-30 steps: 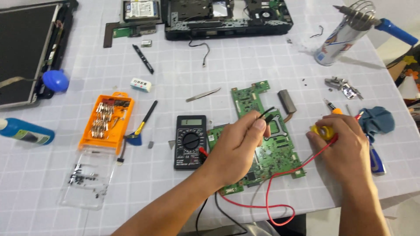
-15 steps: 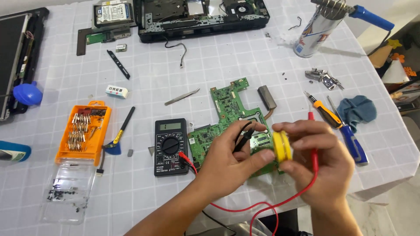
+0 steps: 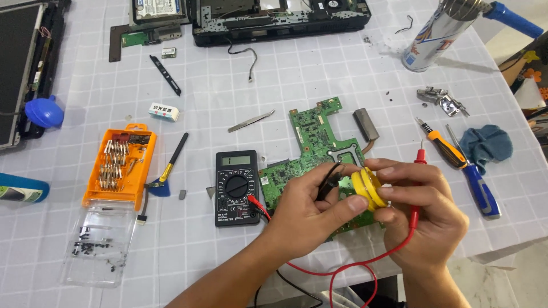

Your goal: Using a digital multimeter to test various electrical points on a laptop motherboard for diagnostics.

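Yellow disc [image 3: 367, 188] pinched between left hand [image 3: 305, 208] and right hand [image 3: 422, 214] near table's front edge; red probe [image 3: 418, 165] could slip off.

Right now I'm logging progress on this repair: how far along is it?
Done: laptop base opened, green circuit board out, multimeter set out. In hand: left hand and right hand grip a yellow round tin and the probes. Left: everything remains unassembled.

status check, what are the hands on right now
Left hand and right hand both grip yellow round piece. Red probe in right. Green circuit board beneath.
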